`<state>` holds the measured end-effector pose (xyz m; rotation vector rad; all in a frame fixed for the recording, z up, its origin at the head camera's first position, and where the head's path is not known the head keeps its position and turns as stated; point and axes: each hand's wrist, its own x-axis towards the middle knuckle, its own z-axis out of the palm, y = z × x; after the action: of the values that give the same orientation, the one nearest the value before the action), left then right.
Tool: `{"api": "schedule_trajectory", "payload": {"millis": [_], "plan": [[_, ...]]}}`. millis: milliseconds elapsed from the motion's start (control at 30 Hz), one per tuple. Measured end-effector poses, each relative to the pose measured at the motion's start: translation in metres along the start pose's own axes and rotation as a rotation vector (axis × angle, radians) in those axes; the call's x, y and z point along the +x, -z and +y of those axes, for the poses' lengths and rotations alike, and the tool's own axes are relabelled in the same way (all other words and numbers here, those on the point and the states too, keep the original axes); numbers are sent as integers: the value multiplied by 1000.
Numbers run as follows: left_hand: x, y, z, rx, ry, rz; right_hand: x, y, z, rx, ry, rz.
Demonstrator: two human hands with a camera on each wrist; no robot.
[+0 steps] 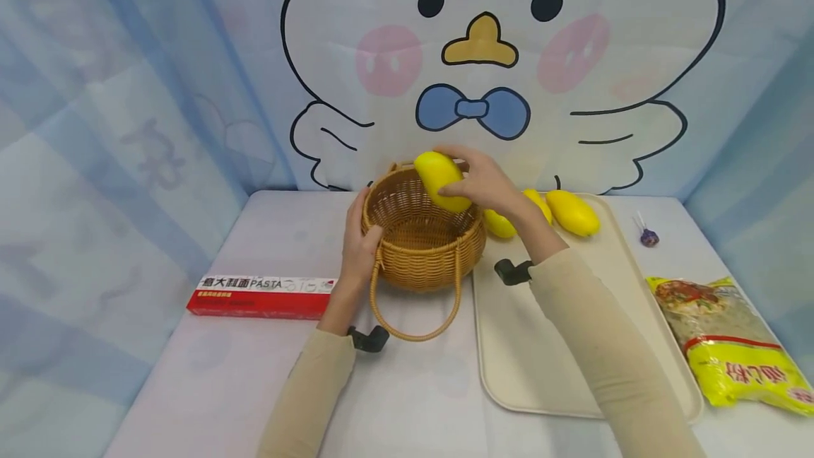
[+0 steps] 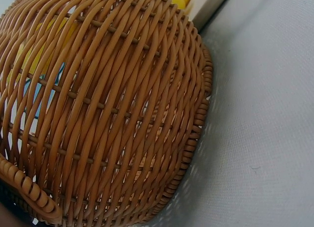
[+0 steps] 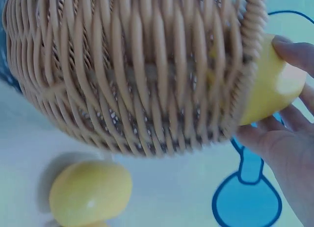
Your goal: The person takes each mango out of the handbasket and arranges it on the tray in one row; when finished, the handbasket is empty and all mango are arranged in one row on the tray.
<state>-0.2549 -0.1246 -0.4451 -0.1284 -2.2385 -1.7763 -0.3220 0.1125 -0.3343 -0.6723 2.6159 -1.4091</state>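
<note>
A yellow mango [image 1: 439,179] is in my right hand [image 1: 480,179], gripped between thumb and fingers at the mouth of a brown wicker basket [image 1: 422,260]. In the right wrist view, that mango [image 3: 274,85] is partly behind the basket's rim. My left hand [image 1: 360,242] holds the basket's left side, its thumb by the rim. One looped handle [image 1: 416,338] hangs down over the front. The basket's woven wall [image 2: 113,104] fills much of the left wrist view, which does not show the left fingers. No other thing shows inside the basket from above.
Three more mangoes [image 1: 572,213] lie at the far end of a beige tray [image 1: 540,373] right of the basket. A red and white pasta box [image 1: 261,302] lies left. Beyond the tray are a small wrapped lollipop [image 1: 649,237] and a yellow food bag [image 1: 731,345]. A printed curtain stands behind.
</note>
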Motion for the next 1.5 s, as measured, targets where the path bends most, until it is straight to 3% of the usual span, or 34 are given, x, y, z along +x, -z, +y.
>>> {"api": "schedule_trajectory", "payload": {"millis": [233, 400, 567, 833, 967, 1067, 1300, 1500], "plan": [[2, 1, -1, 0, -13, -2, -8, 24, 2, 68, 24, 69], [1, 2, -3, 0, 2, 6, -16, 37, 10, 33, 19, 122], [-4, 6, -4, -19, 29, 5, -26, 47, 25, -37, -57, 147], [-17, 12, 32, -18, 36, -21, -44, 69, 59, -165, -163, 194], [-17, 11, 36, -20, 26, -22, -53, 83, 78, -224, -193, 211], [-15, 10, 31, -31, 32, -23, -59, 94, 93, -244, -219, 232], [-2, 2, -2, -26, -7, 10, -78, 118, 118, -277, -286, 278], [-2, -1, 2, -37, -7, -5, -95, 133, 135, -284, -339, 337]]}}
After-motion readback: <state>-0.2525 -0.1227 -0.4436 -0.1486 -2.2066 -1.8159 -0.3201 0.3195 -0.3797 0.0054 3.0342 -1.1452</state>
